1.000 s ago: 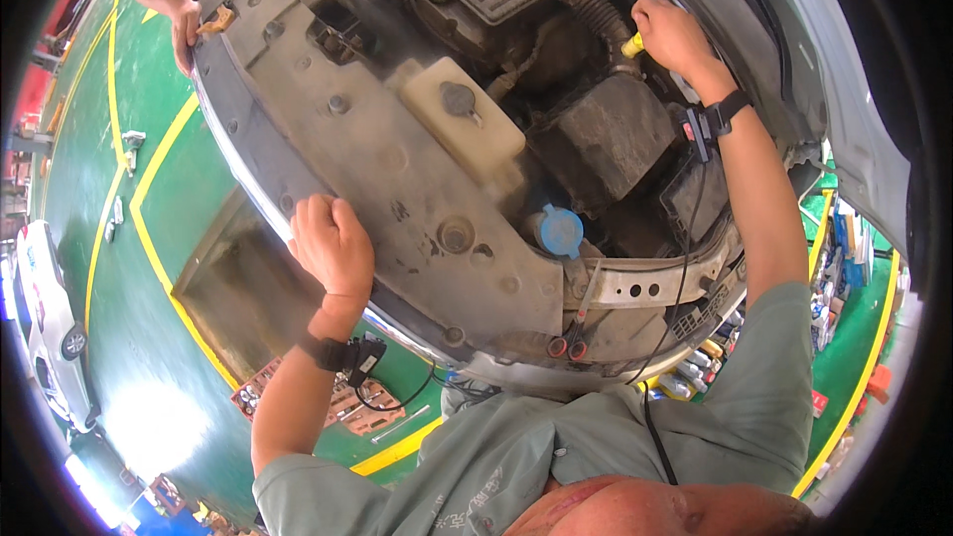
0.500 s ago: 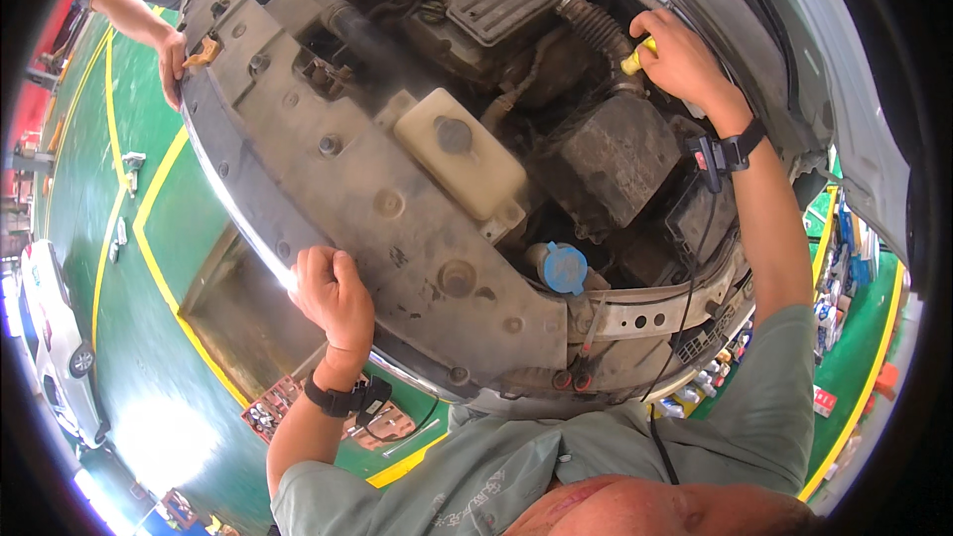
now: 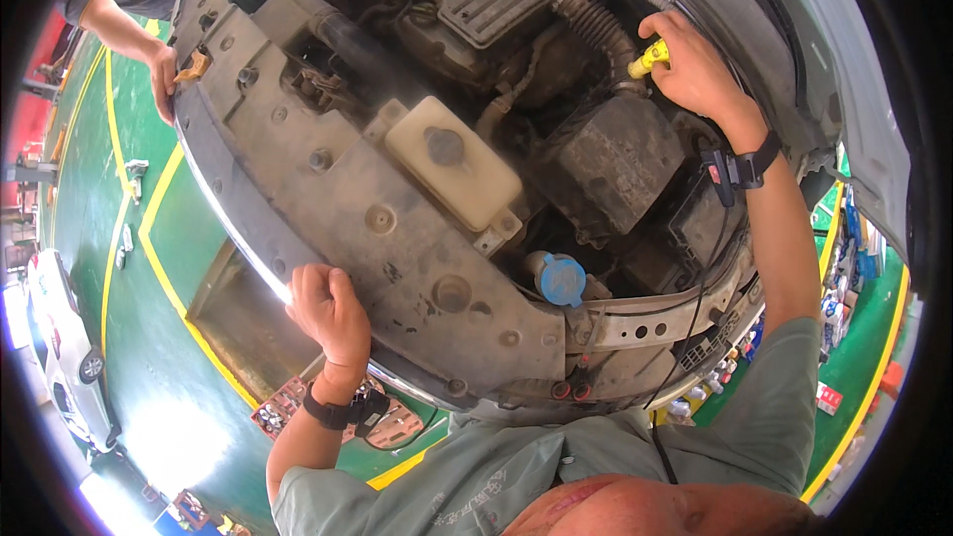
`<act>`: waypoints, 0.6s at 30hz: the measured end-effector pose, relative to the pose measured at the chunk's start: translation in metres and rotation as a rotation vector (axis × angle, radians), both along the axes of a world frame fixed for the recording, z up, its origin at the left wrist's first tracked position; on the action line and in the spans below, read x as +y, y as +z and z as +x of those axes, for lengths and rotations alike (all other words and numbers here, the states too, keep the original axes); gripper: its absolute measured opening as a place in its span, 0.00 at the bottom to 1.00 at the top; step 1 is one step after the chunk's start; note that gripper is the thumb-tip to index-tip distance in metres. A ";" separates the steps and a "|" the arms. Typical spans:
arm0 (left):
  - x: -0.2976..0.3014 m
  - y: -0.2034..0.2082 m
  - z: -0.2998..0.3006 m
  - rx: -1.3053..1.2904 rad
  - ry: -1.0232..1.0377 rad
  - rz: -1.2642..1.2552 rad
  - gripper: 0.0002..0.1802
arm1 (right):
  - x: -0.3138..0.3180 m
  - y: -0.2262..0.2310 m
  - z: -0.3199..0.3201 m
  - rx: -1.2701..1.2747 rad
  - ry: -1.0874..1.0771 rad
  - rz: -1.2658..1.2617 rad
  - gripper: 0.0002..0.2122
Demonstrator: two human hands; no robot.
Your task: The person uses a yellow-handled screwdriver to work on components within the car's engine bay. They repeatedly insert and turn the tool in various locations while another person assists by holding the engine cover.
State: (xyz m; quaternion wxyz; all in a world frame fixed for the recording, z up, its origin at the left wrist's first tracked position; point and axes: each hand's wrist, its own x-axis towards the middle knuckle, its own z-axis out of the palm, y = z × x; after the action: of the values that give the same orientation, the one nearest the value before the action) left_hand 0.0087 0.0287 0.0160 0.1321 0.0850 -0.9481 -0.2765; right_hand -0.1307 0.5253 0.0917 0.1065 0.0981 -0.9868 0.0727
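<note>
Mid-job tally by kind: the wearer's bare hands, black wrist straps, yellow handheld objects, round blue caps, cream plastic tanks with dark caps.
Bare hands, left and right: 2
Black wrist straps: 2
Yellow handheld object: 1
Round blue cap: 1
Cream plastic tank: 1
Total: 7

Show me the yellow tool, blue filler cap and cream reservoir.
Yellow tool (image 3: 649, 60), head view: middle of its body.
Blue filler cap (image 3: 562, 280), head view: its round top.
Cream reservoir (image 3: 472, 181), head view: its upper face.

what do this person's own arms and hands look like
The left hand and right hand are gloveless. The grey-green fabric sleeves are short. Each side wears a black wrist strap with a small black box-shaped device trailing a thin black cable; the right one shows a red patch.
</note>
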 end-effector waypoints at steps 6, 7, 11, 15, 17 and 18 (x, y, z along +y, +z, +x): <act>0.000 0.000 0.001 -0.004 0.004 0.033 0.08 | -0.003 0.007 -0.008 -0.208 -0.256 0.200 0.09; 0.000 0.001 0.001 -0.005 0.003 0.049 0.08 | -0.002 0.008 -0.008 -0.207 -0.244 0.181 0.09; 0.001 0.002 0.000 -0.001 0.001 0.040 0.08 | 0.001 0.003 0.000 -0.036 -0.048 0.054 0.10; 0.001 0.001 0.000 -0.015 0.006 0.032 0.07 | -0.001 0.002 -0.002 -0.079 -0.138 0.103 0.10; 0.001 0.001 0.001 -0.019 0.007 0.020 0.07 | -0.003 0.004 -0.005 -0.159 -0.209 0.112 0.10; 0.002 0.002 0.001 -0.017 0.007 0.013 0.07 | -0.003 0.005 -0.008 -0.184 -0.221 0.109 0.11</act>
State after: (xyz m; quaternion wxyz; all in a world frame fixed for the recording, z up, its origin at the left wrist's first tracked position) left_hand 0.0094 0.0304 0.0184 0.1245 0.0913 -0.9471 -0.2813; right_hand -0.1387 0.5224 0.0972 0.0178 -0.0125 -0.9996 0.0157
